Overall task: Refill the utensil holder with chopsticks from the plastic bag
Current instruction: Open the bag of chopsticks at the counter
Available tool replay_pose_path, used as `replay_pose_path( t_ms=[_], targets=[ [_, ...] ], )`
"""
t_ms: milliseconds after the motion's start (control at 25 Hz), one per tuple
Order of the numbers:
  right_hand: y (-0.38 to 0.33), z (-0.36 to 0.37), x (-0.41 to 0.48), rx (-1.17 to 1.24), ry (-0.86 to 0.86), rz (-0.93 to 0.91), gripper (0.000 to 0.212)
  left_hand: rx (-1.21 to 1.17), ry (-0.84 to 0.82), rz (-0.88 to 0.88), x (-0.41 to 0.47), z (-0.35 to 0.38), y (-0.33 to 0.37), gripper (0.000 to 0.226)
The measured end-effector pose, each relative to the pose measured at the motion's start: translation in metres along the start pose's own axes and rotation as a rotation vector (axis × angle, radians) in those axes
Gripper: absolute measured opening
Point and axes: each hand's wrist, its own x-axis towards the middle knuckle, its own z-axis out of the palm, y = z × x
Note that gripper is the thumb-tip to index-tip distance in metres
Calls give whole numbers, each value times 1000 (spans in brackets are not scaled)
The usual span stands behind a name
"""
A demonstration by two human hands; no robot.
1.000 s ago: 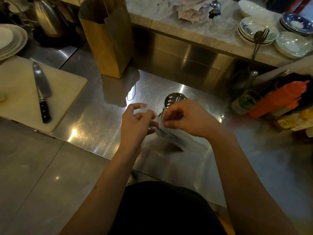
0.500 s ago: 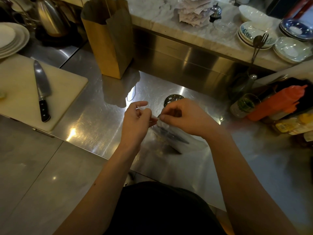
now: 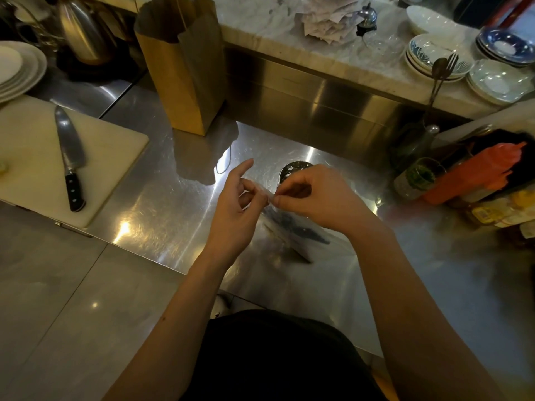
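Out goes our left index finger: half a second ago it was curled in with the rest, and now it points away over the counter. Our left hand (image 3: 234, 209) pinches the top edge of the clear plastic bag (image 3: 292, 231) between the thumb and the lower fingers. Our right hand (image 3: 318, 198) pinches that same edge from the other side, fingers curled, knuckles up. The two hands nearly meet at the bag's mouth. From there the bag slopes down toward us, and its lower end seems to rest on the shiny stainless steel counter (image 3: 162, 204). We see long dark shapes inside it, too blurred to pick out single chopsticks. Just behind our right hand stands the round perforated steel utensil holder (image 3: 292, 168), with only its top showing. Over on the left, a black-handled chef's knife (image 3: 69, 157) lies on the pale cutting board (image 3: 115, 151). At the back, a brown paper bag (image 3: 185, 73) stands upright.
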Motion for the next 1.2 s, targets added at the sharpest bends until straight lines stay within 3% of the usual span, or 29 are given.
replay_pose_path(
  t_ms=[320, 560, 920, 1080, 1200],
  targets=[
    [-1, -2, 2, -21, -34, -34, 24, -40, 9, 26, 4, -1, 2, 49],
    [4, -4, 2, 47, -37, 3, 10, -49, -34, 25, 6, -3, -2, 49],
    [2, -5, 3, -57, -119, 7, 15, -74, -21, 35, 4, -2, -4, 50],
    [2, -3, -1, -14, -82, -10, 12, -75, 47, 12, 3, -3, -3, 52],
    [2, 2, -3, 25, -36, 4, 12, -161, 142, -112, 0, 1, -1, 42]
  ],
)
